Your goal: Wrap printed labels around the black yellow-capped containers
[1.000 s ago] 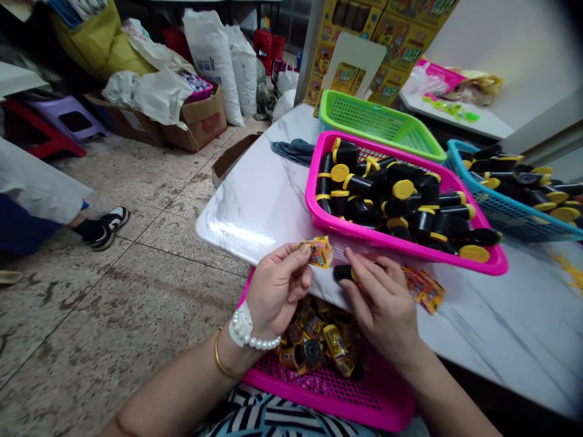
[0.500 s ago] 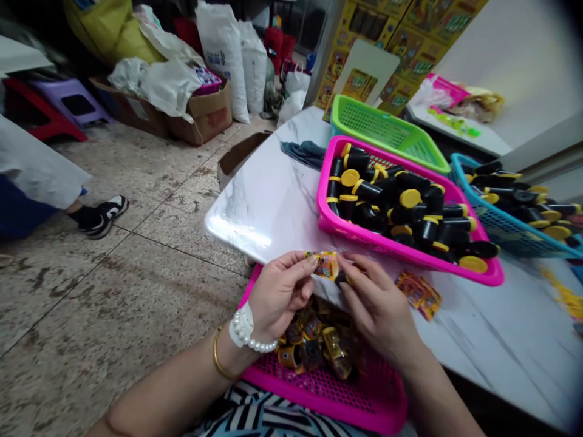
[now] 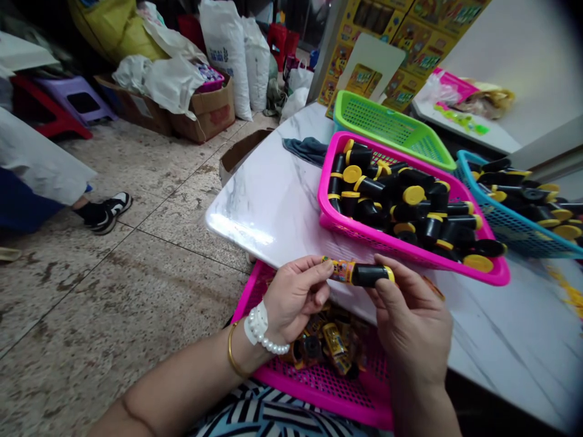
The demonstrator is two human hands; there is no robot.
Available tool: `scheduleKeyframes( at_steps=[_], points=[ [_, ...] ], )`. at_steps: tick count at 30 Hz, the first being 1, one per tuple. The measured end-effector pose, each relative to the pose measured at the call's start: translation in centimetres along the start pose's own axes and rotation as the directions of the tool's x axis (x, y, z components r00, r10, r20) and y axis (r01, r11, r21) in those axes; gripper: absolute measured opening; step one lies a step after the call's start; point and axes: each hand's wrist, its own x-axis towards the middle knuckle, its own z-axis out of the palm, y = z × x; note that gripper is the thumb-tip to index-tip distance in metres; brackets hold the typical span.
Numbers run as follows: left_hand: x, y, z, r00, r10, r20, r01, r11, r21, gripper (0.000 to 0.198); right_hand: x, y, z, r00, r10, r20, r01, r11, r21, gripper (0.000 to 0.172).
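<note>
At lower centre of the frame, over the near edge of the desk (image 3: 273,200), a black tube (image 3: 370,275) lies level between both hands. The right hand (image 3: 412,321) has its grip pinched on the capped end. The left hand (image 3: 294,297) pinches the orange wrapper (image 3: 337,270) at the other end. A second ago wrapper and tube were apart; now they meet.

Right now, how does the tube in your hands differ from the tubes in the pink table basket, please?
The held tube carries an orange wrapper at one end; the basket tubes are bare. The held tube lies level between left hand and right hand; the basket tubes lie piled. Both are black with yellow trim.
</note>
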Motion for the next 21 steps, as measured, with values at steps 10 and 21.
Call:
scheduleKeyframes(
  at_steps=[10,21],
  points=[
    [-0.5,-0.8,-0.7,0.997,0.067,0.023,-0.071,0.965,0.252,0.029,-0.6,0.3,0.8,0.903,-0.429,-0.017,0.416,0.883,-0.218,0.037],
    [-0.4,1.3,-0.8,0.972,-0.028,0.234,-0.083,0.889,0.450,0.031,-1.3,0.4,-0.9,0.859,-0.478,0.181,0.511,0.806,-0.297,0.052]
  ],
)
